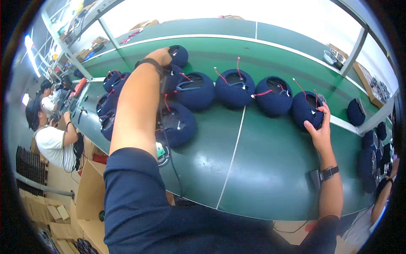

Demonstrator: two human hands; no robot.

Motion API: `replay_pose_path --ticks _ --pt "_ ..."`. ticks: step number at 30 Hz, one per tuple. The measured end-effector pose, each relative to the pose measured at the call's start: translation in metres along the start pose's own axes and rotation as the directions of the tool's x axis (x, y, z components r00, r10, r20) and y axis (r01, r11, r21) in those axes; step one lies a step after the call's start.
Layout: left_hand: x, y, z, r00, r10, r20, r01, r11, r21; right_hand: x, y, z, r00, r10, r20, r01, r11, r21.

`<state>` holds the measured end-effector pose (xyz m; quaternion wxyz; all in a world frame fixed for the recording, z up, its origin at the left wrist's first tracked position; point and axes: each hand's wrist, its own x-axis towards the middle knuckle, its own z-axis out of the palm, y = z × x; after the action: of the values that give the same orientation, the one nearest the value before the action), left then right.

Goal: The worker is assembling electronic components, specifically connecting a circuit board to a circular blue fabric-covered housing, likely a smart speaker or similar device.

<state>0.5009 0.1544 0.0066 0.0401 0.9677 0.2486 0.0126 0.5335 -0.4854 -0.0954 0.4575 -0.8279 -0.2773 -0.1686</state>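
Dark blue round shells with open tops and red and blue wires stand on the green bench. My right hand (320, 130) grips the rightmost shell of the row (303, 111), thumb in front and fingers round its right side. Far forward, my left hand (160, 56) is closed at the left edge of another shell (179, 56); its fingertips are partly hidden. Between my hands sit shells with wires sticking up, among them a middle one (235, 94) and one to its right (274, 101). A nearer shell (176, 127) lies beside my left forearm.
More shells (111, 103) cluster left of my arm. A green circuit board on a round part (161, 153) lies near the bench edge. A single shell (356, 111) stands at right, before a metal post (382, 112). Co-workers (55, 135) sit at left; another person's arm (382, 197) shows at right.
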Motion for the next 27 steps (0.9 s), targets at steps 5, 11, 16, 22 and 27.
replay_pose_path --ticks 5,11,16,22,27 --pt "0.007 0.014 0.016 0.995 -0.047 0.089 0.038 0.995 0.097 0.001 -0.003 -0.005 0.989 0.131 -0.075 -0.094 0.925 0.368" --pt "0.009 0.032 0.019 0.999 0.014 0.036 -0.017 0.996 0.088 -0.001 0.007 -0.021 0.942 -0.181 -0.282 0.214 0.973 0.087" --pt "0.001 0.020 0.027 0.990 0.018 -0.141 -0.018 1.000 0.002 -0.003 -0.050 -0.001 0.917 -0.164 -0.362 0.266 0.931 0.251" --pt "-0.071 0.049 -0.065 0.863 0.279 -0.422 -0.184 0.950 0.252 -0.019 -0.056 -0.023 0.893 -0.450 0.018 0.444 0.886 0.136" --pt "-0.211 0.091 -0.108 0.685 0.624 -0.375 -0.498 0.777 0.384 -0.045 -0.131 0.000 0.933 -0.344 0.101 0.254 0.834 0.490"
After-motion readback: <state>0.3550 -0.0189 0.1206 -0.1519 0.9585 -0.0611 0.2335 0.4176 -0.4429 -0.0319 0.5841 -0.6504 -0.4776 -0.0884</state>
